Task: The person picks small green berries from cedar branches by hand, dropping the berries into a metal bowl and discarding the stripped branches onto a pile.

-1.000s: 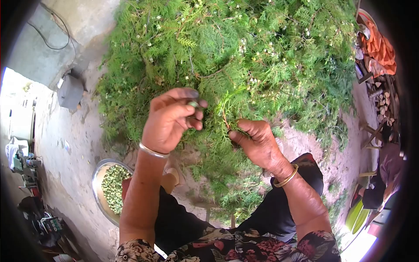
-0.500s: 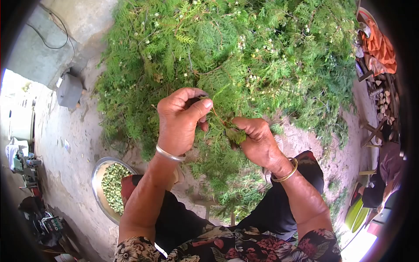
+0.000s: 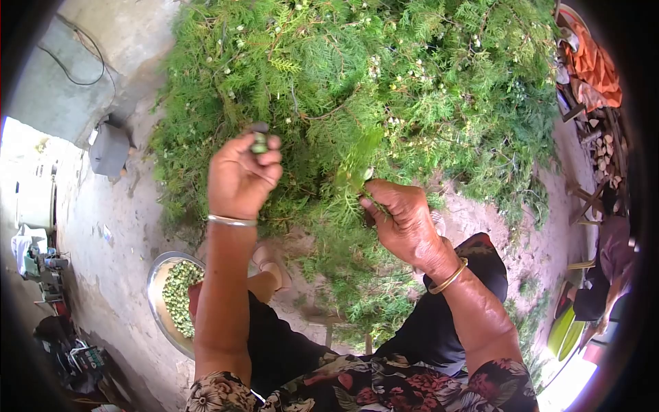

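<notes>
My left hand is raised above the left edge of the heap, its fingers curled around a few small green cones. My right hand pinches a green conifer sprig, blurred by motion, whose leafy end points up and away from me. Beyond both hands spreads a big heap of cut conifer branches, dotted with pale green cones. Beside my left knee, a metal basin contains many picked green cones.
A grey container stands on the concrete floor at the left. Stacked firewood and an orange cloth lie along the right side. Another person sits at the right edge. Loose sprigs litter the ground between my legs.
My left hand has moved left and away from the right hand, now with green cones visible in its fingers. The sprig in my right hand has swung upward.
</notes>
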Demonstrator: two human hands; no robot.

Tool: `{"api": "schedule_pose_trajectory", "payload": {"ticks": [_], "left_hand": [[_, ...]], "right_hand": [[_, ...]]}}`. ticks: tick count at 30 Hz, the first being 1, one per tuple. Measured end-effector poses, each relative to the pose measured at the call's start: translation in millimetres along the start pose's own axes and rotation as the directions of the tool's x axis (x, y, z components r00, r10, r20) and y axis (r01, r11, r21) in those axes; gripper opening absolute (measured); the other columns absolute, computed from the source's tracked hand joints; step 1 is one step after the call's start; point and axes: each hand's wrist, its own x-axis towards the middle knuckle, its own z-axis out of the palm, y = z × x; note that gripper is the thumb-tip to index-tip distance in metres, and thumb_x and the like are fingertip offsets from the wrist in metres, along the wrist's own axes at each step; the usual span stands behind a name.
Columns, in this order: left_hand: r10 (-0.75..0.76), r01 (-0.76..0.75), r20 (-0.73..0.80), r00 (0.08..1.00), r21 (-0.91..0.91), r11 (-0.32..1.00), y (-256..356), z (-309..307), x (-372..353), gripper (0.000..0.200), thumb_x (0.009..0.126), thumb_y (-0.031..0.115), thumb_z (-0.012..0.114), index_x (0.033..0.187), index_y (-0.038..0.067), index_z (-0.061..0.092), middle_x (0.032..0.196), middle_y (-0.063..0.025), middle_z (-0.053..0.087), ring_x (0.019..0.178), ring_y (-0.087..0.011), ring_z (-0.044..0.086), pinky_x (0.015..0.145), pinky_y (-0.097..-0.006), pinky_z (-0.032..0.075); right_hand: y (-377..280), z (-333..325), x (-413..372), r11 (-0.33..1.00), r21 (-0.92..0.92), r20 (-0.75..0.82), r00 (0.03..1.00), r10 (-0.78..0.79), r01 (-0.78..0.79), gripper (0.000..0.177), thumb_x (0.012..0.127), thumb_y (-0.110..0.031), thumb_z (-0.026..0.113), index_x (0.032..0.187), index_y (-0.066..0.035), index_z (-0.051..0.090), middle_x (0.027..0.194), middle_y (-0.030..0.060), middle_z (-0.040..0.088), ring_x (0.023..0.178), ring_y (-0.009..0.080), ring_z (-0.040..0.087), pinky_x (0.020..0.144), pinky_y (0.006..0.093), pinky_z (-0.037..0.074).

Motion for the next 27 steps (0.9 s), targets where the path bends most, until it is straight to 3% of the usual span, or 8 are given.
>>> {"api": "schedule_pose_trajectory", "payload": {"ticks": [5,7,9,12,14,15,24,27], "left_hand": [[-0.14,0.147,0.133,0.981,-0.044,0.988,-31,5,-10,0.018,0.086,0.019,0.057,0.09,0.002,0.056,0.089,-0.0153,0.053,0.064,-0.014,0.048,0.046,-0.021,0.041],[-0.069,0.079,0.384,0.921,-0.01,0.997,-29,12,-20,0.014,0.085,0.015,0.057,0.089,0.001,0.058,0.083,-0.0131,0.055,0.059,-0.0114,0.046,0.045,-0.0205,0.04],[-0.04,-0.04,0.348,0.937,0.218,0.975,-28,32,-35,0.008,0.083,0.01,0.059,0.085,0.002,0.06,0.076,-0.0118,0.056,0.058,-0.0098,0.047,0.044,-0.0191,0.037],[-0.053,-0.191,0.34,0.939,0.643,0.742,-35,45,-43,0.01,0.081,0.004,0.058,0.087,-0.001,0.065,0.066,-0.0112,0.059,0.054,-0.0121,0.052,0.051,-0.0228,0.046],[0.144,-0.501,0.5,0.854,0.865,-0.031,-61,50,-38,0.016,0.076,0.002,0.063,0.091,-0.004,0.065,0.08,-0.0141,0.066,0.068,-0.017,0.063,0.064,-0.0265,0.05],[0.108,-0.418,0.431,0.896,0.9,-0.119,-66,46,-35,0.023,0.073,0.001,0.067,0.095,-0.005,0.064,0.091,-0.0156,0.068,0.079,-0.0197,0.066,0.072,-0.0276,0.05],[0.166,-0.343,0.347,0.923,0.938,-0.051,-74,27,-30,0.01,0.076,0.0,0.064,0.083,-0.006,0.059,0.072,-0.0075,0.061,0.065,-0.0098,0.055,0.058,-0.0248,0.045],[0.11,-0.091,0.056,0.992,0.935,0.344,-74,38,-35,0.011,0.085,0.008,0.057,0.087,-0.003,0.059,0.066,-0.0044,0.054,0.052,-0.0042,0.044,0.041,-0.0202,0.032]], "right_hand": [[18,1,-6,0.982,-0.182,0.094,0.995,-0.031,0.048,0.019,0.063,0.008,0.054,0.08,0.001,0.049,0.069,0.018,0.053,0.069,0.0397,0.055,0.057,0.0435,0.045],[24,1,-9,0.949,-0.307,0.159,0.987,-0.021,0.07,0.022,0.06,0.003,0.055,0.081,-0.001,0.05,0.069,0.017,0.053,0.068,0.0382,0.055,0.058,0.0456,0.042],[19,-1,-9,0.916,-0.396,0.195,0.981,0.024,0.057,0.024,0.06,0.002,0.057,0.082,-0.002,0.05,0.07,0.0157,0.053,0.069,0.037,0.056,0.06,0.0442,0.043],[16,5,-11,0.839,-0.535,0.237,0.971,0.041,0.095,0.024,0.06,-0.001,0.059,0.083,-0.004,0.052,0.072,0.0129,0.054,0.07,0.0333,0.057,0.063,0.0412,0.043],[18,11,-13,0.8,-0.585,0.248,0.968,0.018,0.135,0.023,0.06,-0.002,0.06,0.082,-0.005,0.053,0.073,0.0113,0.055,0.071,0.0308,0.058,0.064,0.0396,0.044],[20,15,-14,0.764,-0.62,0.243,0.97,-0.025,0.176,0.022,0.061,-0.004,0.06,0.082,-0.005,0.054,0.073,0.0102,0.054,0.071,0.0282,0.058,0.063,0.0389,0.044],[19,19,-15,0.681,-0.679,0.255,0.958,-0.131,0.274,0.025,0.059,-0.008,0.061,0.083,-0.004,0.055,0.07,0.0074,0.054,0.071,0.0233,0.058,0.065,0.035,0.044],[15,16,-10,0.701,-0.662,0.256,0.959,-0.119,0.264,0.028,0.058,-0.007,0.062,0.085,-0.004,0.055,0.07,0.0087,0.054,0.069,0.0248,0.057,0.064,0.0365,0.044]]}}
